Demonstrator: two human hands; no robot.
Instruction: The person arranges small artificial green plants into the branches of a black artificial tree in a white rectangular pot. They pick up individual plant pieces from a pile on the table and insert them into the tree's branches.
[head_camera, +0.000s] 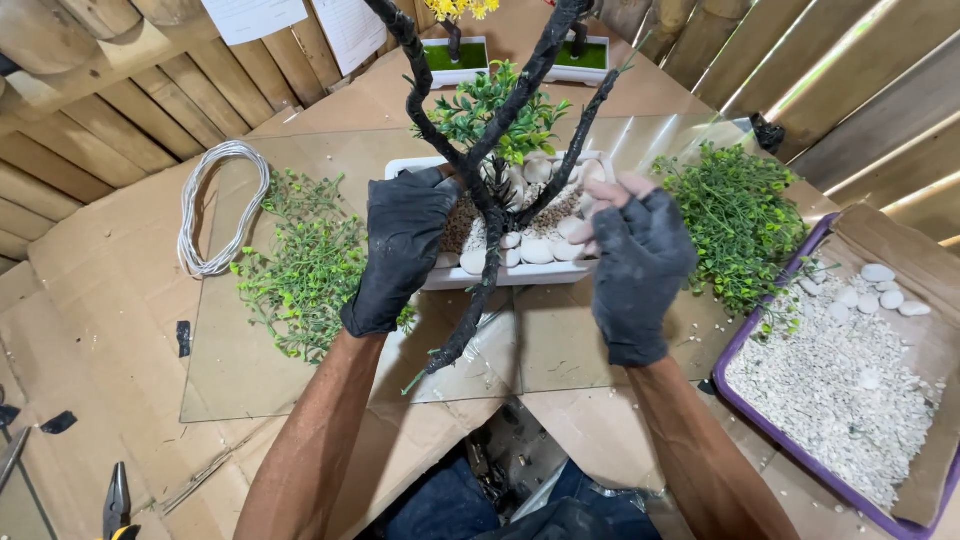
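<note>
A person in black gloves bends over a cardboard-covered counter (120, 300) with a clear sheet laid across its middle. At the centre stands a white planter (520, 272), filled with gravel and topped with smooth white stones (535, 250). A black, tape-wrapped tree frame (490, 180) rises from it, its branches forking toward 12 o'clock and one loose branch trailing toward 6. The left hand (400, 245) rests against the planter's left end beside the trunk, seemingly steadying it; its grip curls closed on the rim, though what the fingers press is hidden. The right hand (635, 265) sits at the planter's right end, fingertips (600, 200) pinched together over the stones, as if placing one; I cannot tell whether anything is held. A green sprig (490, 110) stands behind the trunk. Loose foliage (310, 265) lies at 9 o'clock, with a wire coil (215, 205) beyond it; more foliage (735, 220) lies at 3. At 4 o'clock a purple tray (745, 335) holds white gravel and stones, within reach. Pliers (118, 500) lie at 7 o'clock.
</note>
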